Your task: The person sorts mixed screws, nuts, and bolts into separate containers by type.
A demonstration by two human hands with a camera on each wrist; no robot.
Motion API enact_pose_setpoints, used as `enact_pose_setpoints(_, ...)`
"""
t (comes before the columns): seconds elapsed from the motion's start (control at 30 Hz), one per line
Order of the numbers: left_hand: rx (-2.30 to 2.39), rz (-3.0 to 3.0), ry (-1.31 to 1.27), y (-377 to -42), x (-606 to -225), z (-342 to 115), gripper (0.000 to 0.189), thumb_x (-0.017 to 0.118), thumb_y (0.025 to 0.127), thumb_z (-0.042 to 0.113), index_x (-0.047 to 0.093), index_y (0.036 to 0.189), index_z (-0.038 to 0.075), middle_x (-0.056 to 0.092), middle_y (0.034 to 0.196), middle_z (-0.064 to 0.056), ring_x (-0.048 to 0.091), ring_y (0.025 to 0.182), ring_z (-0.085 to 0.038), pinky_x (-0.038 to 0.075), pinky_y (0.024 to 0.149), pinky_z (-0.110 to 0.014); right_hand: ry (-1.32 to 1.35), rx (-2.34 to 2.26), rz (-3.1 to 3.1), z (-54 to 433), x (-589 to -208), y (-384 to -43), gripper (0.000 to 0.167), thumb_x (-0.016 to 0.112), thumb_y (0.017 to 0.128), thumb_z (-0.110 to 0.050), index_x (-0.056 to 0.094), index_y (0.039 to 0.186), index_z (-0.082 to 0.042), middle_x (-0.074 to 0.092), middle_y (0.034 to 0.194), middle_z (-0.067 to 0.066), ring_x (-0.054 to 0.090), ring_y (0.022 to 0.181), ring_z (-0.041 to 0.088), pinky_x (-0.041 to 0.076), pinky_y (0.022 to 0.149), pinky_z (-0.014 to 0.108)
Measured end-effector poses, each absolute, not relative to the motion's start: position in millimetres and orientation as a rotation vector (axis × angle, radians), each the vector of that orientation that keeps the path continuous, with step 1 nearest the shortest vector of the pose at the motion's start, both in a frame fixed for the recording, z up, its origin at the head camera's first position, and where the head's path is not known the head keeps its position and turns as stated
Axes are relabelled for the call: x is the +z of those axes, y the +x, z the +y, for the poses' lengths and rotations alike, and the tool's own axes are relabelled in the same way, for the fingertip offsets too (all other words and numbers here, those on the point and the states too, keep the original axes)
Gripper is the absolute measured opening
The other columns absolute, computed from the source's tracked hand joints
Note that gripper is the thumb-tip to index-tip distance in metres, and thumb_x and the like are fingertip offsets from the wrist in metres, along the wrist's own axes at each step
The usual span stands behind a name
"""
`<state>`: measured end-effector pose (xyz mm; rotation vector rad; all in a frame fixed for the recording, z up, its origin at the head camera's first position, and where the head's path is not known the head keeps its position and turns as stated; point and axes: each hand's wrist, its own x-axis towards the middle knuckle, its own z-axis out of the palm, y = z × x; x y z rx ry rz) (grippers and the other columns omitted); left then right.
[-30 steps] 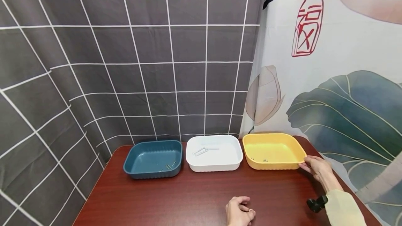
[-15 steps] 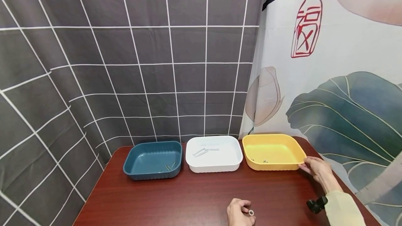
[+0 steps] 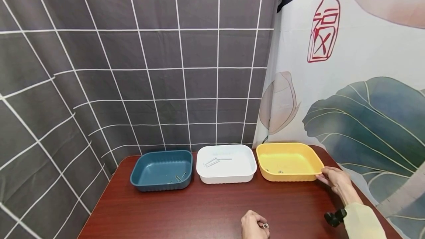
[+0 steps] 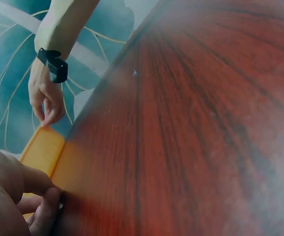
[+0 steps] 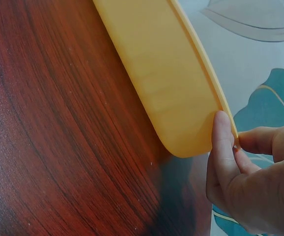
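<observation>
My left hand [image 3: 254, 225] is low over the table, its curled fingers pinching a small ring-shaped metal piece [image 3: 265, 226]. In the left wrist view the fingers mostly hide that piece, leaving a shiny bit by the fingertips. At the right, my right hand [image 3: 335, 180] grips the near right corner of a yellow tray [image 3: 290, 177]. The right wrist view shows the thumb and fingers on either side of the tray's rim [image 5: 208, 73]. Inside the yellow tray lie a few tiny metal pieces [image 3: 280, 172], too small to identify.
A white tray [image 3: 227, 179] with several thin silvery pins [image 3: 212, 162] stands in the middle of the row. Left of it is a dark blue tray [image 3: 161, 187] holding a few small brass-coloured pieces [image 3: 179, 177]. All stand on the reddish-brown table [image 3: 186, 213] before a grey checked cloth [image 3: 199, 84].
My left hand has turned slightly and shifted a little to the right, with the ring-shaped piece between its fingers. The right hand keeps its hold on the yellow tray.
</observation>
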<state>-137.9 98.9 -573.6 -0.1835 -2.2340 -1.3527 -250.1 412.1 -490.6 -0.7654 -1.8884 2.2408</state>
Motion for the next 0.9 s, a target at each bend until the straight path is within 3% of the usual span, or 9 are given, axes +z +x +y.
enact_pose_setpoints(0.2, -1.446, -2.317, -0.163, -137.9, -562.4, 96.6, 0.027, 0.078, 0.051, -0.009, 0.069, 0.055, 0.017, 0.045, 0.062, 0.021, 0.043, 0.054, 0.008, 0.042, 0.049, -0.009, -0.782, 2.231, -1.890, 412.6, -490.5, -249.2, 0.048, 0.049, 0.100, 0.002, 0.028, 0.138, 0.020, 0.062, 0.071, 0.004, 0.070, 0.059, 0.017, 0.062, 0.066, 0.029)
enact_pose_setpoints(0.4, -1.588, -2.387, -0.142, -149.7, -538.2, 97.0, 0.023, 0.080, 0.056, -0.005, 0.072, 0.058, 0.016, 0.054, 0.054, 0.019, 0.047, 0.054, 0.007, 0.046, 0.054, -0.012, -0.788, 2.225, -1.886, 412.6, -490.7, -249.7, 0.047, 0.050, 0.100, 0.002, 0.029, 0.138, 0.020, 0.062, 0.070, 0.004, 0.070, 0.058, 0.017, 0.062, 0.065, 0.029)
enact_pose_setpoints(0.9, -1.751, -2.181, 0.037, -217.3, -481.5, 136.2, 0.019, 0.080, 0.058, -0.008, 0.074, 0.061, 0.010, 0.058, 0.053, 0.014, 0.051, 0.055, 0.001, 0.048, 0.057, -0.018, -0.767, 2.223, -1.901, 411.3, -490.7, -251.1, 0.049, 0.049, 0.100, 0.003, 0.027, 0.140, 0.020, 0.062, 0.072, 0.003, 0.070, 0.059, 0.016, 0.062, 0.066, 0.029)
